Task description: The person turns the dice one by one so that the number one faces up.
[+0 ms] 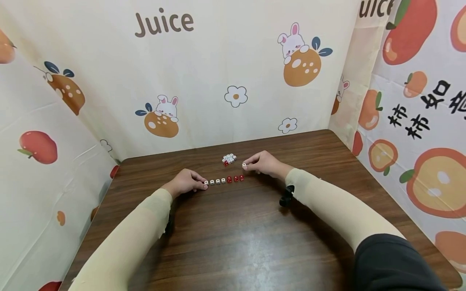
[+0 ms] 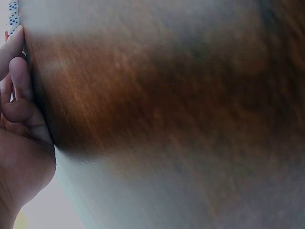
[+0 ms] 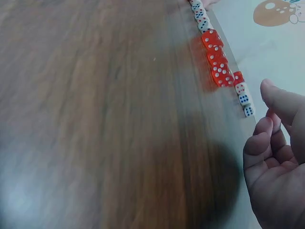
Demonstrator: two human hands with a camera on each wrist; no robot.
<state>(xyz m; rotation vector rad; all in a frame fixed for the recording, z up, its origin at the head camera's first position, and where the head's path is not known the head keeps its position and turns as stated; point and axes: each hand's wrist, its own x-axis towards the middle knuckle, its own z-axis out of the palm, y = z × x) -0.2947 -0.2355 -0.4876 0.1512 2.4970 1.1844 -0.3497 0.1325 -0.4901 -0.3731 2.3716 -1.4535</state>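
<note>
"How do you read the left grip (image 1: 185, 181)?"
"I see it nearly closed, finger and thumb pinching the white end die (image 1: 206, 183) of the row (image 1: 218, 181) on the counter (image 1: 233, 230)"
"And the right grip (image 1: 267, 163)?"
"I see it pinching a single white die (image 1: 244, 165), near the dice cluster (image 1: 229, 158), just beyond the row's red dice (image 1: 236, 178)"

Head view: brightly, evenly lit; light from above indicated by soft shadow cast beneath right sleeve (image 1: 331, 202); glare patch reflected on near part of table (image 1: 225, 226). Row of dice (image 1: 223, 180) rendered small, pips barely resolved. Left wrist view: dimmer, wood grain smeared by blur. Right wrist view: bluish glare recorded lower left, dark shadow thrown beside fingers (image 3: 281, 102).
</note>
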